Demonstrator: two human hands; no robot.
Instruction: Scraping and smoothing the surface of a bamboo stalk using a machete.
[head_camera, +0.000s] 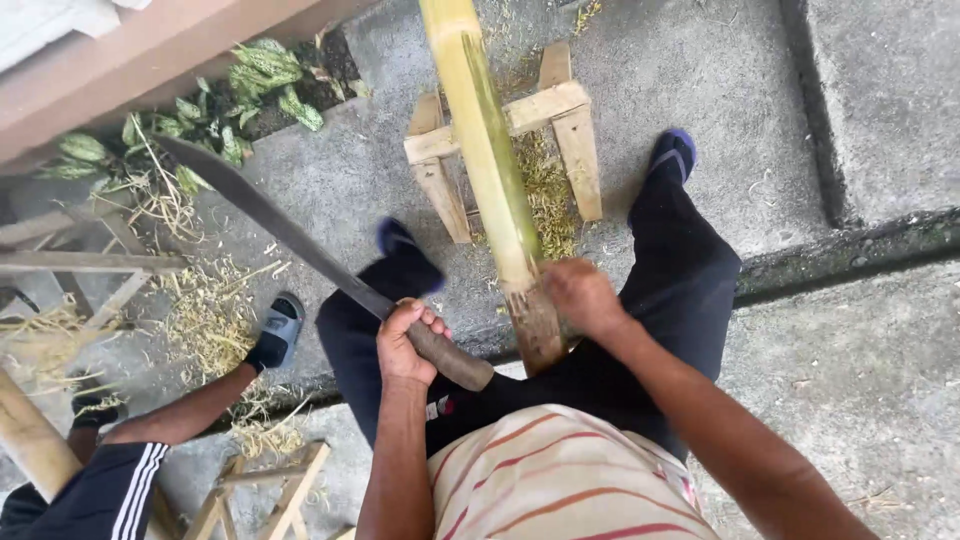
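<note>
Grey concrete ground (340, 180) lies under you, strewn with pale shavings (215, 315), with green plants (215, 110) along the wall at upper left. Your left hand (405, 340) has its fingers wrapped tight round the dark wooden handle of a long machete (285, 232), whose blade slants up and away to the left, clear of the pole. Your right hand (580, 297) has its fingers closed on the near end of a bamboo pole (485, 140). That pole is yellow-green with a darker green streak down it, brown and split at the cut end by your hand, and it runs away from you across a small wooden stand (560, 110). It sits between your legs. Another person's leg and sandalled foot (275, 335) show at lower left.
</note>
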